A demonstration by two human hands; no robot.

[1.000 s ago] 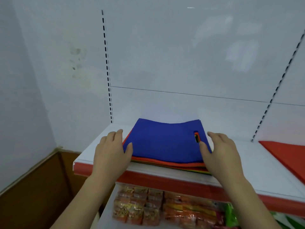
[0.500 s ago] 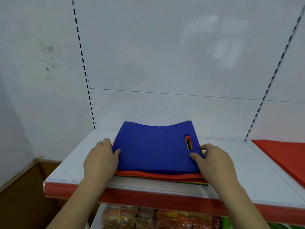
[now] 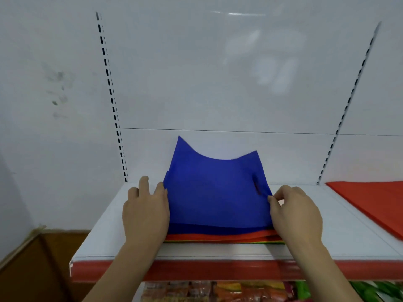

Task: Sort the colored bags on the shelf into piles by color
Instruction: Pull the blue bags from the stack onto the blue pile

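Observation:
A blue bag (image 3: 214, 188) lies on top of a mixed stack (image 3: 222, 237) of red, orange and green bags in the middle of the white shelf (image 3: 327, 243). Its far edge curls upward off the stack. My left hand (image 3: 145, 211) holds the blue bag's left edge, fingers partly under it. My right hand (image 3: 296, 211) pinches the bag's right edge between thumb and fingers, near the handle slot. A flat red bag pile (image 3: 370, 205) lies on the shelf at the far right.
The shelf has a red front lip (image 3: 218, 270) and a white back panel with slotted uprights (image 3: 113, 105). Packaged snacks (image 3: 207, 293) fill the shelf below. A wall and brown skirting (image 3: 28, 258) stand to the left.
Both hands closed onto the blue bag's side edges and raised it, so its far edge now curls up off the stack. The view moved nearer.

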